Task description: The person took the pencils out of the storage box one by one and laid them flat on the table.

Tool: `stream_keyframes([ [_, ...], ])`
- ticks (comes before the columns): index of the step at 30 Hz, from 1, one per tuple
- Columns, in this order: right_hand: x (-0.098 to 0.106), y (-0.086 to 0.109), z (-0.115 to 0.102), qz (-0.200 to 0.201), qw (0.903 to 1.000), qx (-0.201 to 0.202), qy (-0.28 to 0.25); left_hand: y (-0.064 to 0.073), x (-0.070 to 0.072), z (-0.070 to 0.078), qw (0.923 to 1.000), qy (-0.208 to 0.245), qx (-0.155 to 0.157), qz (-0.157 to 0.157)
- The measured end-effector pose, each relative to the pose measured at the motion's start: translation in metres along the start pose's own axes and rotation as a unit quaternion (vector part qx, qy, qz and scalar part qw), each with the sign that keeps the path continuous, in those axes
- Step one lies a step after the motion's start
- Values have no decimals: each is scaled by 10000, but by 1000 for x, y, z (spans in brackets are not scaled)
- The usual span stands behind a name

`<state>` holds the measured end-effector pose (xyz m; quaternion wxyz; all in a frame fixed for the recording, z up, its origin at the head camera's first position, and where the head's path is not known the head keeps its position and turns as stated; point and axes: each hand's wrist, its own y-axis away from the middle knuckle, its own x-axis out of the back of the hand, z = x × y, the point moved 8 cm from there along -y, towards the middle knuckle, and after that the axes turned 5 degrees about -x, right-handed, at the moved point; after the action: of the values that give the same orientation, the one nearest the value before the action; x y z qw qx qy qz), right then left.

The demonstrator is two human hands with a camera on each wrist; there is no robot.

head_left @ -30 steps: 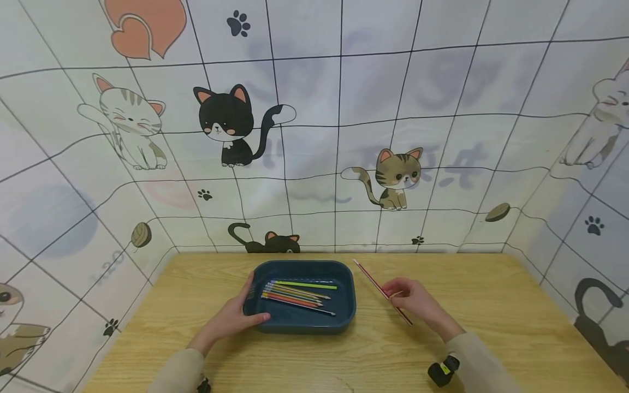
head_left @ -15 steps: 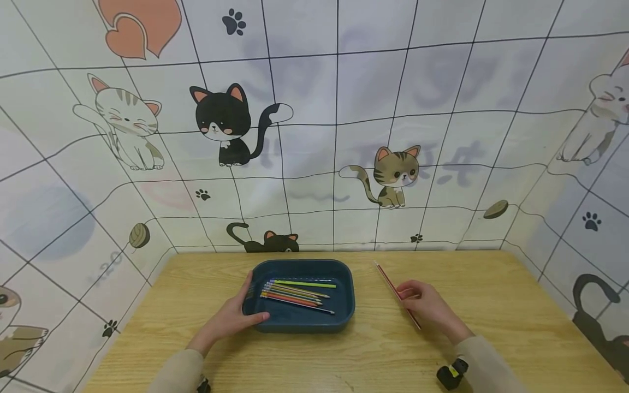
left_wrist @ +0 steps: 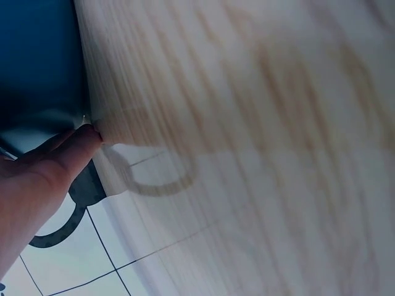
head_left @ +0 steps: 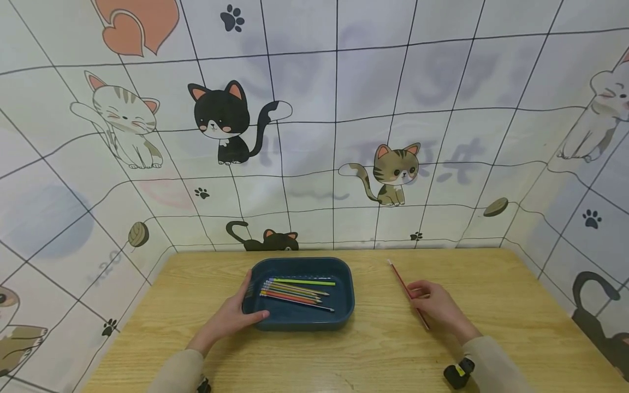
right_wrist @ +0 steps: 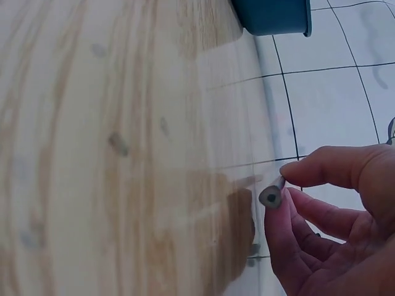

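In the head view my left hand [head_left: 227, 319] holds the left end of a dark blue rectangular tray [head_left: 307, 326], thumb at the front rim and fingers along the side. Several coloured pencils [head_left: 294, 292] lie side by side in the tray, with a lime-green one [head_left: 309, 283] at the back. To the right of the tray, my right hand [head_left: 439, 307] pinches a red pencil [head_left: 400, 279] between thumb and fingers. The pencil slants, its white-tipped end pointing to the back. In the right wrist view the pencil's blunt near end [right_wrist: 270, 197] shows a dark core.
The light wooden table [head_left: 295, 360] meets a sheet wall [head_left: 314, 147] printed with cats and grid lines at the back. Similar printed sheets close off the left and right sides. A small black device [head_left: 458, 374] is strapped at the right wrist.
My right hand has moved to the right with the red pencil, farther from the tray. My left hand keeps its hold on the tray, and the pencils inside look unmoved.
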<state>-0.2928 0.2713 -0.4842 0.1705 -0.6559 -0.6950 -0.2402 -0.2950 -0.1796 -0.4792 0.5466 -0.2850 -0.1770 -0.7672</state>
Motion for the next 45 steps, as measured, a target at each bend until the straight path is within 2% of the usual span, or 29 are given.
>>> stream_keyframes([
  [12, 4, -1, 2, 124, 9993, -218, 284, 0, 1, 2, 10000, -85, -18, 33],
  [22, 2, -5, -3, 138, 9982, 83, 584, 0, 3, 1, 9999, -81, 41, 74],
  [35, 1, -5, -2, 100, 9983, 120, 561, -1, 3, 0, 10000, -47, 23, 71],
  [45, 2, -6, 2, 127, 9971, 97, 741, 0, 0, -1, 9999, -28, 103, -18],
])
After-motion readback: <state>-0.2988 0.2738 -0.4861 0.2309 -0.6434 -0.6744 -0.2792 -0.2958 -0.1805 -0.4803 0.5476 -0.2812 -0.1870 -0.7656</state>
